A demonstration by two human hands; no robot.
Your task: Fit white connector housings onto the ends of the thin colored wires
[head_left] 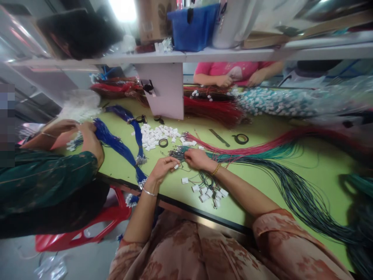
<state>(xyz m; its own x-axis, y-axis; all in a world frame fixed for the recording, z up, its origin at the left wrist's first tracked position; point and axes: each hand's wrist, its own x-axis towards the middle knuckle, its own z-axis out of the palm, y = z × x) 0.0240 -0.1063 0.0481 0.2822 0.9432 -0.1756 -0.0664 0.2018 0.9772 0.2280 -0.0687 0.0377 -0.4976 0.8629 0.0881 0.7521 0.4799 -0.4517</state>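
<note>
My left hand point(164, 169) pinches a small white plastic connector point(176, 167) between thumb and fingertips, just above the table. My right hand point(198, 158) is closed at the metal-tipped ends of the black and green wire bundle point(177, 153), its fingers on a wire; the exact grip is partly hidden. Red wires point(210, 148) lie alongside, stretching right. Behind my hands spreads a loose pile of white connectors point(155, 136). Below my right wrist lie several wires with white connectors point(207, 192) on their ends.
Black tape rolls point(241, 139) and a flat dark blade-like strip point(219, 137) lie on the green table point(122, 167). Blue wire bundles point(116, 144) are at left, beside a co-worker's hands point(84, 128). Another person in pink point(239, 72) sits opposite, below a shelf point(186, 55).
</note>
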